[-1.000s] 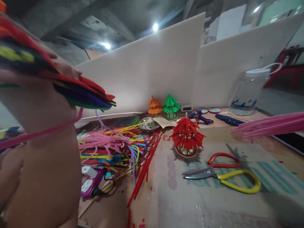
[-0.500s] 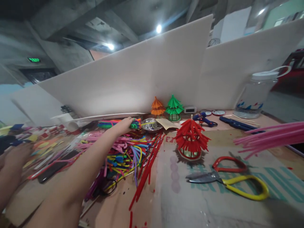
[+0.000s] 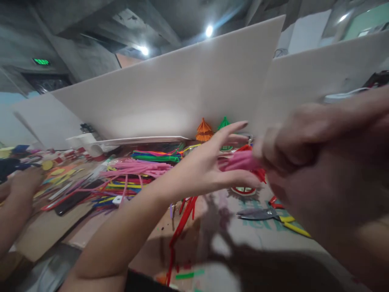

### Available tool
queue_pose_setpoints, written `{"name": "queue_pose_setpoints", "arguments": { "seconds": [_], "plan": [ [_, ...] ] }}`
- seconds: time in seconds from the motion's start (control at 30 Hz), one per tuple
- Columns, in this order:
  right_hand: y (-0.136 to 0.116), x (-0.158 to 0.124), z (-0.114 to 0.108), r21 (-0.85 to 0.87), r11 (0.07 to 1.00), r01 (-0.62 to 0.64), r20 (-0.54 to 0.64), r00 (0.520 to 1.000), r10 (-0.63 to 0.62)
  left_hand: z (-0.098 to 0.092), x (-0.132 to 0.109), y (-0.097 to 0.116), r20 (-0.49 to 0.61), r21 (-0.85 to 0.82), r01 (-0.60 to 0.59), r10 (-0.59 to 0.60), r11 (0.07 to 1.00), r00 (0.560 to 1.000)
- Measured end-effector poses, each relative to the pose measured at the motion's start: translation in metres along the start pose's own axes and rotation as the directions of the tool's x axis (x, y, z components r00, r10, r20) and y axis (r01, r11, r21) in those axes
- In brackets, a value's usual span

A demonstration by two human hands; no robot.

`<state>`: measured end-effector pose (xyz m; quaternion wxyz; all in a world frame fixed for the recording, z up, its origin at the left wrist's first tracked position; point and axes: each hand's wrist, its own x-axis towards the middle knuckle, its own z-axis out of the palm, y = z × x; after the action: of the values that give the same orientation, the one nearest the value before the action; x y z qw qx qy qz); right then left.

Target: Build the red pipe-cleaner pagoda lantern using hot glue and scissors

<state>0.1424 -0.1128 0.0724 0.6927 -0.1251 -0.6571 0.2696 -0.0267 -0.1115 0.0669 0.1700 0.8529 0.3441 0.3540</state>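
Observation:
My right hand [image 3: 300,146], blurred by motion, is closed round a bundle of pink pipe cleaners [image 3: 243,161]. The bundle's end points left towards my left hand [image 3: 209,162]. My left hand is open, thumb and fingers spread on either side of that end; whether it touches the bundle I cannot tell. Behind the hands a small red pipe-cleaner pavilion [image 3: 244,190] is mostly hidden. Scissors with red and yellow handles [image 3: 258,214] lie below it, partly covered by my right arm. An orange pipe-cleaner pavilion [image 3: 204,130] and a green one [image 3: 225,123] stand at the back.
Piles of pink pipe cleaners [image 3: 142,167] and a multicoloured bundle [image 3: 156,155] lie to the left. Red strips [image 3: 182,223] trail towards the front. Another person's hand [image 3: 26,184] is at the far left, near a dark phone [image 3: 73,198]. A white board [image 3: 170,93] stands behind.
My left hand has left the multicoloured bundle, moved right and opened. My right hand has come into view from the right, bringing the pink pipe cleaners to the middle.

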Motion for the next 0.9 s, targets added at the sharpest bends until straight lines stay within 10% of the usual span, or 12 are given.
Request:
{"name": "queue_pose_setpoints", "arguments": {
  "seconds": [0.1,0.2,0.33,0.43,0.63,0.9],
  "plan": [
    [0.001,0.002,0.022,0.287,0.949,0.128,-0.141,0.986,-0.09,0.01,0.0,0.016,-0.052,0.125,-0.051,0.058,0.991,0.997],
    [0.012,-0.001,0.01,0.239,0.971,0.002,0.052,0.999,-0.015,-0.024,-0.011,-0.002,-0.157,0.516,0.021,0.071,0.857,0.985],
    [0.033,-0.018,-0.032,-0.02,0.972,-0.233,0.246,0.941,0.231,-0.105,-0.046,-0.07,-0.107,0.813,0.203,-0.202,0.546,0.973],
    [0.043,-0.031,-0.05,-0.18,0.925,-0.333,0.263,0.89,0.372,-0.14,-0.083,-0.132,-0.211,0.791,0.439,-0.484,0.426,0.849],
    [0.041,-0.044,-0.057,-0.259,0.905,-0.338,0.353,0.839,0.414,-0.149,-0.134,-0.185,-0.1,0.7,0.532,-0.672,0.476,0.733],
    [0.035,-0.047,-0.066,-0.269,0.905,-0.329,0.403,0.815,0.416,-0.138,-0.14,-0.202,0.012,0.591,0.537,-0.672,0.602,0.74]
  ]
}}
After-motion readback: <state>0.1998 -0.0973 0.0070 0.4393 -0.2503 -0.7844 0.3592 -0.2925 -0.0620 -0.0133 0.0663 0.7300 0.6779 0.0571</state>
